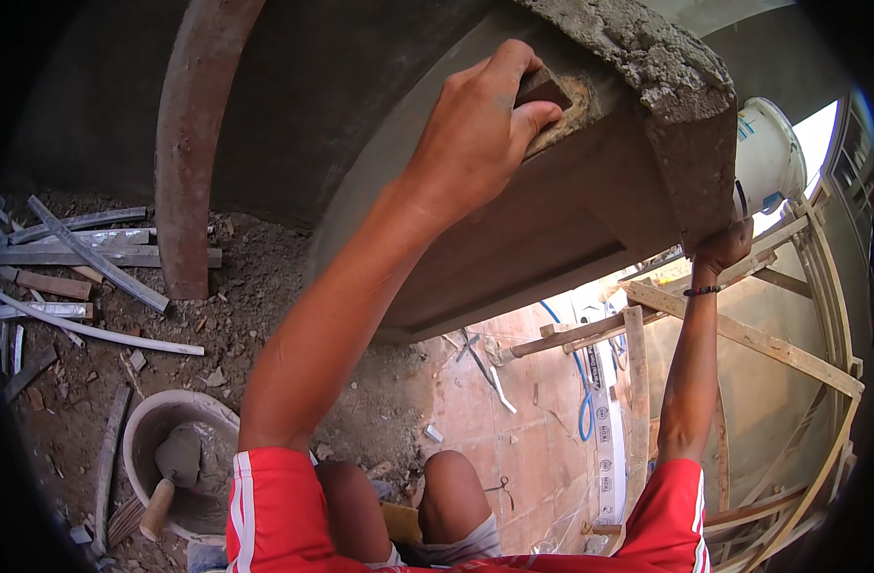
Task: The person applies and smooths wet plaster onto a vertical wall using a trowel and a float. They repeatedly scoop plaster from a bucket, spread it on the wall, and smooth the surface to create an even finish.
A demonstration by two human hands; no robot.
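My left hand [480, 129] is closed round the dark grip of a plastering float [575, 110], whose yellowish, worn face lies along the grey mortar surface of a concrete ledge [523, 224]. Rough, unsmoothed mortar [638, 53] covers the ledge's upper edge. At its right end, just below the corner, my right hand [722, 250] is closed, with a dark bracelet at the wrist. What the right fingers grip is hidden. Down on the left, a pointed trowel [179, 456] with a wooden handle rests in a round tub [229, 420] holding some wet grey mortar.
A curved concrete post [196, 153] stands at left beside scattered timber and metal strips [93, 253] on dirt. Wooden scaffolding [743, 334] crosses the right side, with a white bucket [771, 158] above it. A blue hose [585, 396] lies over reddish tiles. My knees are below.
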